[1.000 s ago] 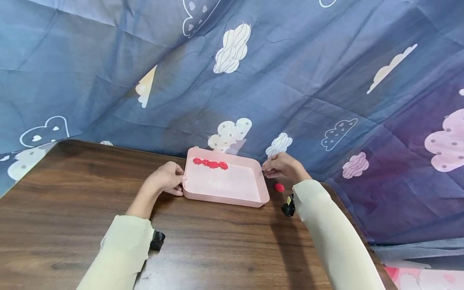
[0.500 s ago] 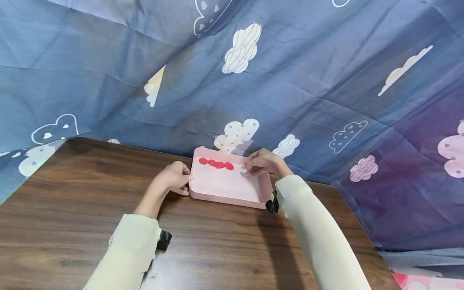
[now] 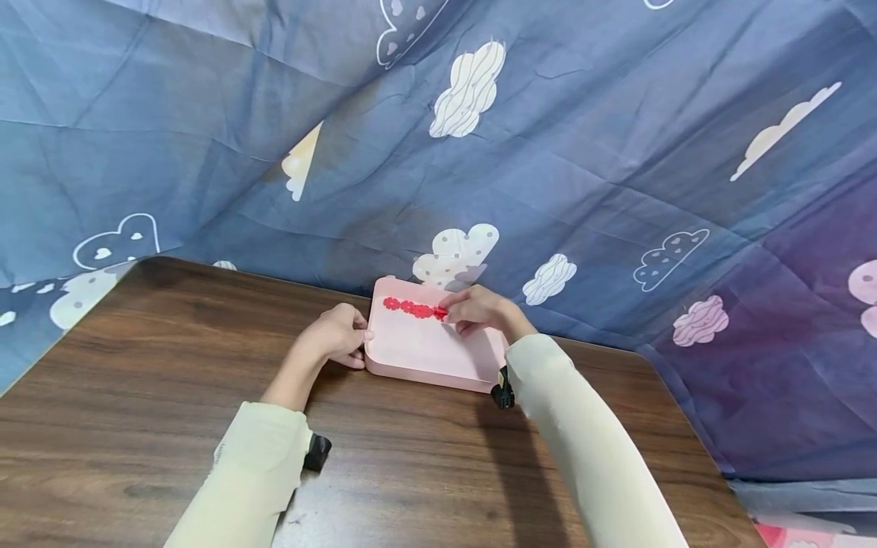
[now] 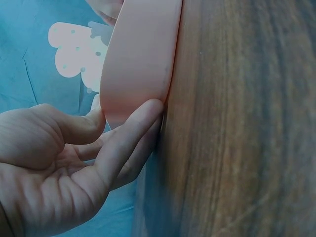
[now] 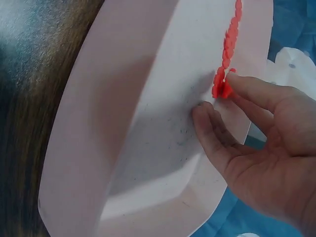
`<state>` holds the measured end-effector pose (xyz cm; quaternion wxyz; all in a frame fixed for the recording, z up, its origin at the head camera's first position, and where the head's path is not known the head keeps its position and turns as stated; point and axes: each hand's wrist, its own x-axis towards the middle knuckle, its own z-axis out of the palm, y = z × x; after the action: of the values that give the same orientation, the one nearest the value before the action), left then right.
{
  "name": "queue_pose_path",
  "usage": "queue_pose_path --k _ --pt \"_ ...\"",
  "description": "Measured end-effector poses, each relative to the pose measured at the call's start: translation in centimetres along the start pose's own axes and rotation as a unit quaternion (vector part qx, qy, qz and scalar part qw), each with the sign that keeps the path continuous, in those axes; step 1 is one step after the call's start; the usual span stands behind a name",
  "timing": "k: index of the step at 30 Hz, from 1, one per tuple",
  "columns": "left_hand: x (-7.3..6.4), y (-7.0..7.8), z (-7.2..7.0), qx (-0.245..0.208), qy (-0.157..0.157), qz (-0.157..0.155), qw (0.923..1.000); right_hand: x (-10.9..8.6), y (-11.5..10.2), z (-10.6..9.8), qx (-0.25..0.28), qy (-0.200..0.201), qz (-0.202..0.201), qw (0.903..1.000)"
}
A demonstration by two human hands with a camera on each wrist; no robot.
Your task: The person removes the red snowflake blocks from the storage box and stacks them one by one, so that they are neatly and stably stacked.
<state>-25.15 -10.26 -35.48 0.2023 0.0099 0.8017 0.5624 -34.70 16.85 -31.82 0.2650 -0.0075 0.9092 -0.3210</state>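
Observation:
A shallow pink tray (image 3: 414, 350) stands on the brown wooden table. My left hand (image 3: 336, 337) holds its left end, with the thumb at the rim and the fingers against the outer wall (image 4: 140, 54) in the left wrist view. Along the tray's far side runs a joined row of small red flower-shaped discs (image 3: 414, 309). Inside the tray, my right hand (image 3: 479, 310) is at the right end of this row. In the right wrist view its fingertips pinch a red disc (image 5: 227, 90) right at the row's end; the other fingers hang over the tray floor.
Behind the table (image 3: 205, 365) hangs a blue curtain (image 3: 329, 221) with cloud prints, close to the tray's far wall. A black wrist device (image 3: 317, 453) sits at the left sleeve, another black device (image 3: 503, 390) at the right.
My right hand has moved left from beyond the tray's right wall to the end of the red row. A loose red disc seen earlier on the table is out of sight. My left hand keeps its hold.

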Motion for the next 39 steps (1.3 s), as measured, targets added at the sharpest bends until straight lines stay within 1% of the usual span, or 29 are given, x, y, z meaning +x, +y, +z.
queue_pose_path --k 3,9,14,21,27,33,39 --pt "0.1 0.0 0.0 -0.001 -0.001 0.0 1.0 0.1 0.0 0.3 -0.019 0.016 -0.007 0.9997" --pt "0.2 -0.1 0.0 0.0 -0.001 0.002 1.0 0.1 -0.3 0.6 -0.043 0.035 -0.007 0.9984" --pt "0.2 0.1 0.0 -0.001 -0.002 0.005 1.0 0.3 -0.3 0.5 -0.05 0.047 -0.011 0.9976" --pt "0.2 0.0 0.0 0.003 -0.004 0.007 1.0 0.2 0.0 0.7 -0.008 0.064 -0.02 0.9977" --pt "0.1 -0.1 0.1 0.005 -0.004 0.005 1.0 0.1 0.3 0.6 0.035 0.088 -0.03 0.995" --pt "0.2 0.0 0.0 0.009 -0.002 0.002 1.0 0.1 0.5 0.0 0.062 0.08 -0.026 0.9945" --pt "0.2 -0.1 0.0 0.0 -0.003 0.002 1.0 -0.5 1.1 -1.1 0.062 0.072 -0.029 0.995"
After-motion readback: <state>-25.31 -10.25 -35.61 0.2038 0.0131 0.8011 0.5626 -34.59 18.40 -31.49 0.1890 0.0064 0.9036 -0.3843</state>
